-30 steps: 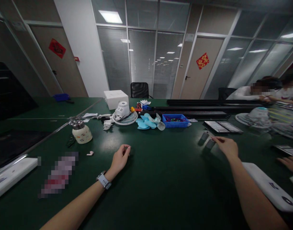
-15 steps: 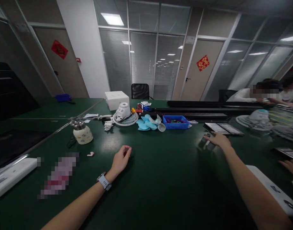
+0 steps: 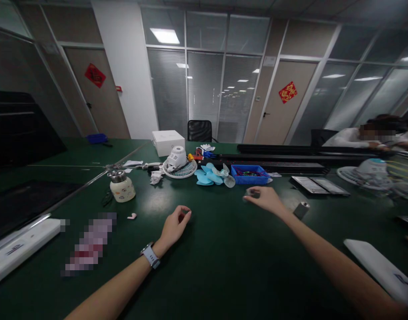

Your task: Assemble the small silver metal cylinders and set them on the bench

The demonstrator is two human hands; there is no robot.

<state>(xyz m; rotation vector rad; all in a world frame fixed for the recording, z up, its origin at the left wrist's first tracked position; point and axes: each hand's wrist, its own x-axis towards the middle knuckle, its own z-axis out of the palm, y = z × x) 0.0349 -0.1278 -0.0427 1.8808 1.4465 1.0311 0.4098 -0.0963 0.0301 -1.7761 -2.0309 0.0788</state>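
Note:
My right hand [image 3: 266, 199] reaches forward over the green table [image 3: 224, 258], fingers closed on a small dark cylinder [image 3: 252, 193] just in front of the blue bin [image 3: 250, 174]. A second dark cylinder [image 3: 301, 210] lies on the table to the right of that arm. My left hand [image 3: 175, 226], with a watch [image 3: 150, 256] on the wrist, rests on the table with its fingers curled loosely; whether they hold anything is hidden.
At the back stand a white fan part [image 3: 178, 162], light blue fan blades [image 3: 210, 174], a white box [image 3: 168, 142] and a small jar [image 3: 122, 186]. A white earbud [image 3: 132, 216] lies near the left hand. Other people sit at the far right [image 3: 364, 135].
My right hand took one of the two dark cylinders and carried it leftward toward the blue bin; the other cylinder stayed on the table. My left hand has barely moved.

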